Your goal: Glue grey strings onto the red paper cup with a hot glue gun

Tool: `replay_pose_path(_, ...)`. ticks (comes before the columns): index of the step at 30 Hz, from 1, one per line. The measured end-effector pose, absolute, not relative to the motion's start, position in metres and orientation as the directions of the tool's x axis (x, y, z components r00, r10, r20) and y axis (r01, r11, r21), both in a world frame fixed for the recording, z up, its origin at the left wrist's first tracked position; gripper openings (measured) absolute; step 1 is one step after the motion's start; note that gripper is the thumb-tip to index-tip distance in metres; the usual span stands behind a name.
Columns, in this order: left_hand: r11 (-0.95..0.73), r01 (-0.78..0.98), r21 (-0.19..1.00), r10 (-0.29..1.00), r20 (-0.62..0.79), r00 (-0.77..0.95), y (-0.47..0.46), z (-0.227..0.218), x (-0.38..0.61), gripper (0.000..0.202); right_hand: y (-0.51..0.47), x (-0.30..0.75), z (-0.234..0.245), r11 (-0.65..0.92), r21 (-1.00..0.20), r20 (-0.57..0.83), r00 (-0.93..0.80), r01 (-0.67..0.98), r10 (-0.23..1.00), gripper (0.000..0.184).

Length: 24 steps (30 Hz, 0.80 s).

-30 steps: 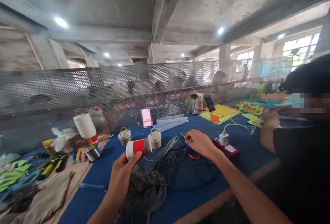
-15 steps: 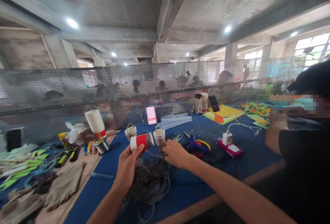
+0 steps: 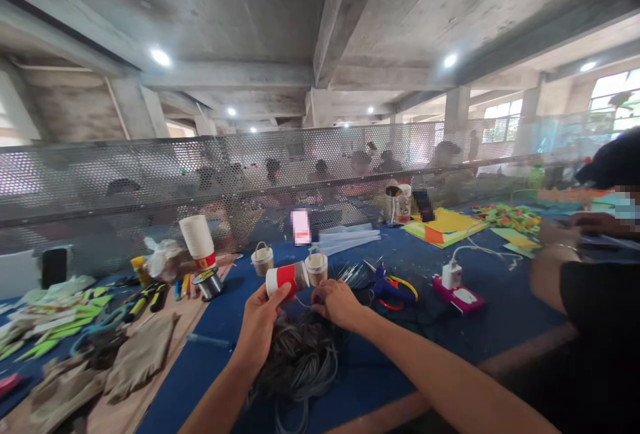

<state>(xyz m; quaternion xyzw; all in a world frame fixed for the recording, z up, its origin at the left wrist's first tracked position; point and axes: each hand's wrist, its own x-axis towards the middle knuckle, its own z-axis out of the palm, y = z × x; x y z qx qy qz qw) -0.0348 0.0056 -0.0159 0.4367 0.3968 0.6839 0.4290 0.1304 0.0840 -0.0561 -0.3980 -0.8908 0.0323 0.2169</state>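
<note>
My left hand (image 3: 263,317) is closed around a red and white paper cup (image 3: 287,280), which lies tilted on its side in the air. Grey cord is wrapped round the cup's right end. A strand of it runs to my right hand (image 3: 341,306), whose fingers are pinched together on the cord, just right of the cup. Below both hands, a loose tangle of grey cord (image 3: 303,357) lies on the blue tabletop. Behind the cup stand two small handled cup baskets, one on the left (image 3: 263,262) and one on the right (image 3: 317,269).
A blue glue gun (image 3: 393,287) and a purple power strip (image 3: 457,293) lie to the right. Stacked paper cups (image 3: 197,237), a wire spool (image 3: 207,284) and gloves (image 3: 143,357) are on the left. A perforated screen (image 3: 240,181) stands behind. A co-worker (image 3: 605,327) sits at right.
The view has swung slightly left, so the table's things appear further right. My right hand has come a little nearer the cup and lower. My left hand still holds the cup.
</note>
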Motion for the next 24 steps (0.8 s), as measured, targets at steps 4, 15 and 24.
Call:
replay_pose_path(4,-0.31,-0.244,0.919,0.936,0.25,-0.247,0.007,-0.016,-0.035,0.038,0.081,0.129,-0.05,0.665,-0.271,0.382,-0.556,0.696,0.738,0.008)
replay_pose_path(15,-0.31,-0.202,0.929,0.928,0.25,-0.275,0.01,-0.022,-0.041,0.033,0.063,0.189,-0.013,0.637,-0.488,0.433,-0.468,0.597,0.771,0.01)
replay_pose_path(24,-0.318,-0.222,0.922,0.93,0.258,-0.262,0.008,-0.017,-0.036,0.045,0.018,0.261,0.003,0.488,-0.795,0.253,-0.535,0.36,0.806,0.007)
